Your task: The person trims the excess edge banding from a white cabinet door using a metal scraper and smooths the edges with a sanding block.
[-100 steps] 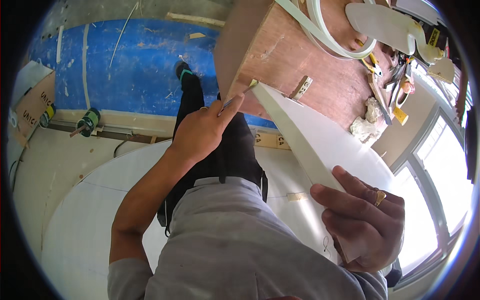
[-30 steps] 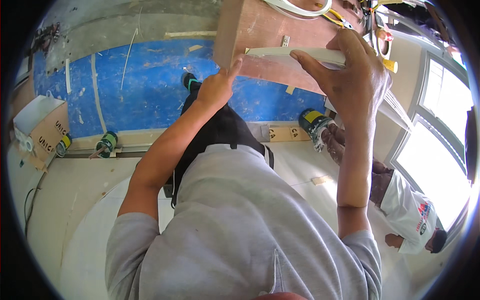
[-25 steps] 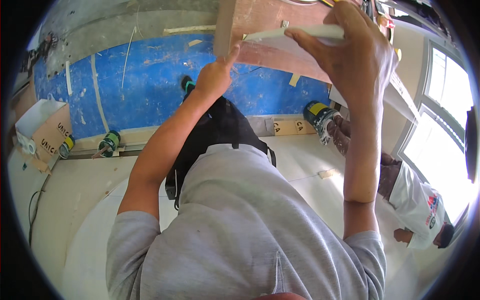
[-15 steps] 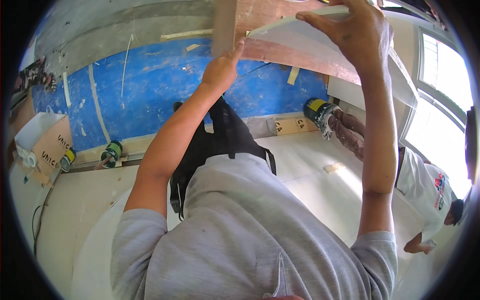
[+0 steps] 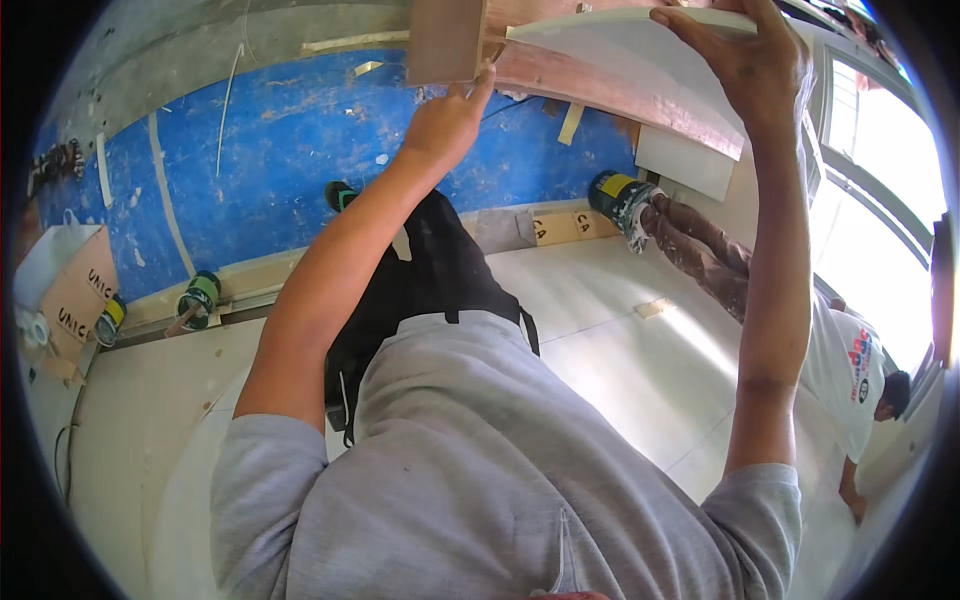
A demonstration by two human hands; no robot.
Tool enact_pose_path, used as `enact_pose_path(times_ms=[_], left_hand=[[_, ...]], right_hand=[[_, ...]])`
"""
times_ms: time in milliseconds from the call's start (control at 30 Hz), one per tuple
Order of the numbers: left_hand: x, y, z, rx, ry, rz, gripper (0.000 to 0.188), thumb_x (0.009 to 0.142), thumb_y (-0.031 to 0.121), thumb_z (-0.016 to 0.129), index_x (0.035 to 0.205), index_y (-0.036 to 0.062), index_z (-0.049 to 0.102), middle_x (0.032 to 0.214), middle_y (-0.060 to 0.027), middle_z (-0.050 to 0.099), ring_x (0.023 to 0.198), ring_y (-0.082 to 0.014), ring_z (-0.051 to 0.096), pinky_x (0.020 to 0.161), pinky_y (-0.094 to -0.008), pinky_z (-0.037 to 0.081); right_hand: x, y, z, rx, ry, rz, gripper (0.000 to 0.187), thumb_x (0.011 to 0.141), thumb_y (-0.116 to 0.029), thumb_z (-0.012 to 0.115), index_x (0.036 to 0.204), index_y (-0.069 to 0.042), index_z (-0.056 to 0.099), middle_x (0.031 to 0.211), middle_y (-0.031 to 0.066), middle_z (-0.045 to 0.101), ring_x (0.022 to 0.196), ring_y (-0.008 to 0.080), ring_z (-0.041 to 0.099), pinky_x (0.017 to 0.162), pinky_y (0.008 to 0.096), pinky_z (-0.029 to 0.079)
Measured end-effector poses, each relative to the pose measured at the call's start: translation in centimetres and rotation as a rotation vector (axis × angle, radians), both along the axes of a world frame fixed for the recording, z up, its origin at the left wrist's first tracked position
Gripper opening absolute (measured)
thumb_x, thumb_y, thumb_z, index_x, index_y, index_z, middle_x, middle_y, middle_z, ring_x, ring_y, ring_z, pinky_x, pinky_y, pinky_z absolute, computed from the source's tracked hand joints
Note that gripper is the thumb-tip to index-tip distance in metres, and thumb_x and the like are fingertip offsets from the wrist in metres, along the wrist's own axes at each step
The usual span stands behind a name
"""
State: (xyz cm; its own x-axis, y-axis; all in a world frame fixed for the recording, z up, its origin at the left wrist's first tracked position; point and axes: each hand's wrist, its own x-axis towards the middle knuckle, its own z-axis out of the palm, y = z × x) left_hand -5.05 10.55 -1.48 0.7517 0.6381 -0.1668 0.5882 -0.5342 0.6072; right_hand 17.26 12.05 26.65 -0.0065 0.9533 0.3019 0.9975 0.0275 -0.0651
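My right hand (image 5: 765,75) grips the edge of a white curved panel (image 5: 620,50) at the top right, thumb and fingers spread along its rim. My left hand (image 5: 445,130) is raised at the top centre, its index finger stretched up beside the lower corner of a brown flat board (image 5: 445,42). The other fingers of that hand are curled, and whatever they may hold is hidden. Close by the left fingertip runs a reddish-brown wooden plank (image 5: 590,85), which passes under the white panel.
Blue sheeting (image 5: 290,140) covers the surface ahead. Paint cans (image 5: 198,298) and a cardboard box (image 5: 75,290) stand at left. Another person (image 5: 845,375) is at the right, by a bright window (image 5: 870,230), with a dark can (image 5: 615,192) near their feet. Pale flooring (image 5: 600,290) lies below.
The whole view has shifted slightly, so the surroundings sit further left and higher. My right hand has moved right along with the panel's edge; the left index finger stays at the brown board's corner.
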Motion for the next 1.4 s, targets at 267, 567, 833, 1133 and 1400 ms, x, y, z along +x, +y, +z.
enact_pose_path(times_ms=[267, 567, 833, 1133, 1400], left_hand=[[-0.2, 1.4, 3.6, -0.071, -0.104, 0.206, 0.071, 0.092, -0.002, 0.049, 0.16, 0.0193, 0.037, 0.119, -0.0279, 0.068, 0.098, -0.0467, 0.069, 0.084, -0.053, 0.057], [2.4, 2.4, -0.9, -0.066, -0.119, 0.053, 0.059, 0.104, 0.008, 0.039, 0.161, 0.0163, 0.03, 0.107, -0.0279, 0.069, 0.093, -0.0455, 0.07, 0.08, -0.054, 0.057], [3.1, 2.9, 2.3, -0.142, -0.003, 0.029, 0.068, 0.094, 0.001, 0.049, 0.16, 0.0172, 0.037, 0.099, -0.0258, 0.07, 0.088, -0.0429, 0.071, 0.073, -0.0535, 0.056], [1.1, 0.6, 0.6, 0.001, -0.001, 0.025, 0.075, 0.092, 0.0, 0.051, 0.162, 0.0172, 0.031, 0.108, -0.0296, 0.067, 0.084, -0.0448, 0.071, 0.073, -0.0525, 0.058], [0.2, 4.0, 6.5, -0.109, -0.029, 0.155, 0.075, 0.092, 0.002, 0.053, 0.162, 0.0214, 0.033, 0.115, -0.0296, 0.066, 0.093, -0.0449, 0.071, 0.076, -0.0531, 0.058]], right_hand=[[-0.4, 1.0, 1.4, -0.079, -0.015, -0.082, 0.054, 0.06, -0.029, 0.101, 0.079, -0.003, 0.059, 0.074, 0.0138, 0.061, 0.067, 0.0231, 0.057, 0.064, 0.0383, 0.049], [-0.7, 0.8, 1.7, -0.096, -0.043, -0.12, 0.053, 0.059, -0.035, 0.101, 0.082, -0.006, 0.063, 0.077, 0.013, 0.065, 0.072, 0.0308, 0.065, 0.065, 0.041, 0.051], [-0.6, 0.6, 1.3, -0.071, -0.088, -0.079, 0.053, 0.059, -0.035, 0.101, 0.082, -0.005, 0.063, 0.076, 0.0134, 0.065, 0.07, 0.0308, 0.065, 0.065, 0.0409, 0.051], [-0.9, 0.0, 0.7, -0.004, -0.053, -0.055, 0.055, 0.06, -0.034, 0.101, 0.083, -0.004, 0.062, 0.076, 0.0139, 0.064, 0.069, 0.0279, 0.062, 0.065, 0.0405, 0.05], [1.5, -0.4, 0.5, -0.076, -0.121, 0.029, 0.052, 0.07, -0.048, 0.094, 0.083, -0.008, 0.064, 0.078, 0.0053, 0.072, 0.068, 0.0195, 0.07, 0.063, 0.0344, 0.055]])
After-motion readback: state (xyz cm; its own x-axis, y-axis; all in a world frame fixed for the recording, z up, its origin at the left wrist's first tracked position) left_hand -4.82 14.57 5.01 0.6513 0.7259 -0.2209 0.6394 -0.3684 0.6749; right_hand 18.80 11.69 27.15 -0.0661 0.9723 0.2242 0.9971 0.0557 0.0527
